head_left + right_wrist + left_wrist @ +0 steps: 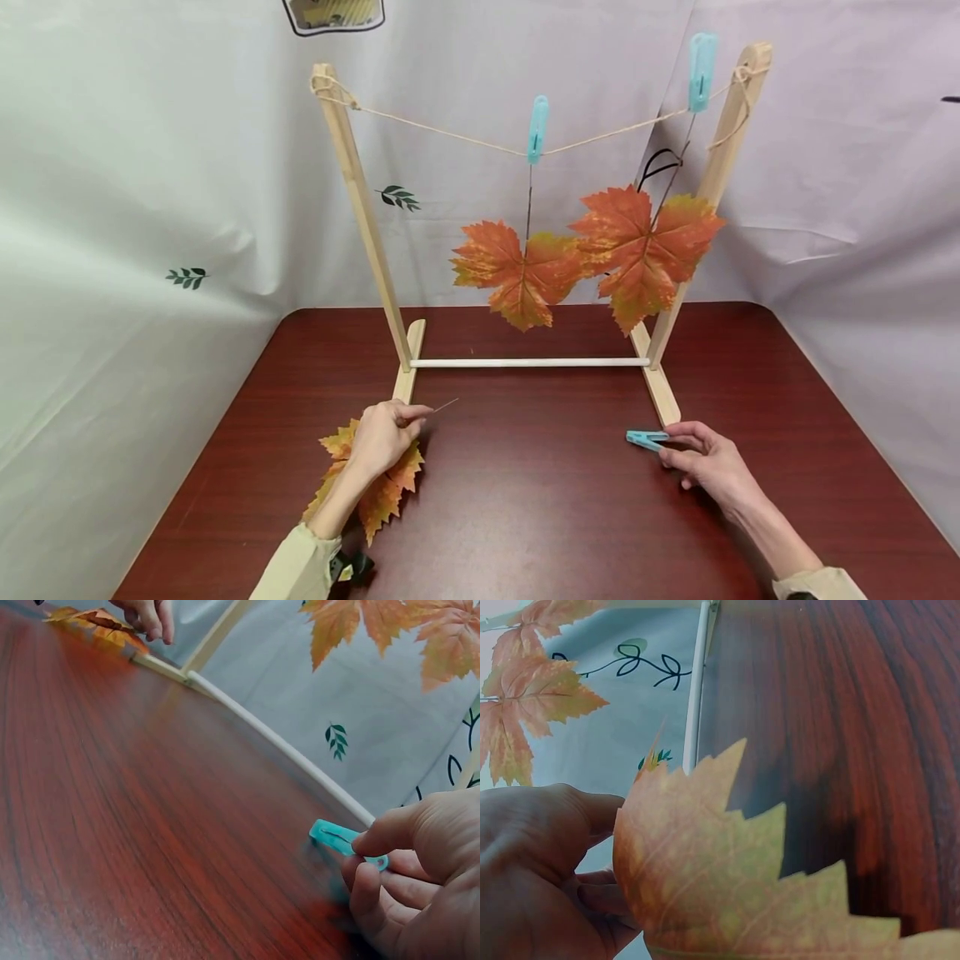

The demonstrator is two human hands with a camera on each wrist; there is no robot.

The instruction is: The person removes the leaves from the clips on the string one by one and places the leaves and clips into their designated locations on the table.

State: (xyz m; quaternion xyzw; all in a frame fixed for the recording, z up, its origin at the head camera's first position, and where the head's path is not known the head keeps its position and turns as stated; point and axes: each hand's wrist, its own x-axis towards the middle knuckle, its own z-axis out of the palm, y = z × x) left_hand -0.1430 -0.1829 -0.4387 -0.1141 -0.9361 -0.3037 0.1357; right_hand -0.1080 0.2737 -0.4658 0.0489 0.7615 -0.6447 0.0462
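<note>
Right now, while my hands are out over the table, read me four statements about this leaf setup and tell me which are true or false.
1. The left hand is holding a clothespin. False: it pinches the stem of a leaf.
2. The right hand holds a blue clothespin. True.
3. Two other leaves hang below the string. True.
4. The white rod runs above the string. False: it runs below.

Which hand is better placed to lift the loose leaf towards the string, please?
Probably the left hand: it pinches the stem of the loose leaf, and it is nearer to the left post, beside which the string carries no leaf. The right hand holds a blue clothespin instead.
</note>
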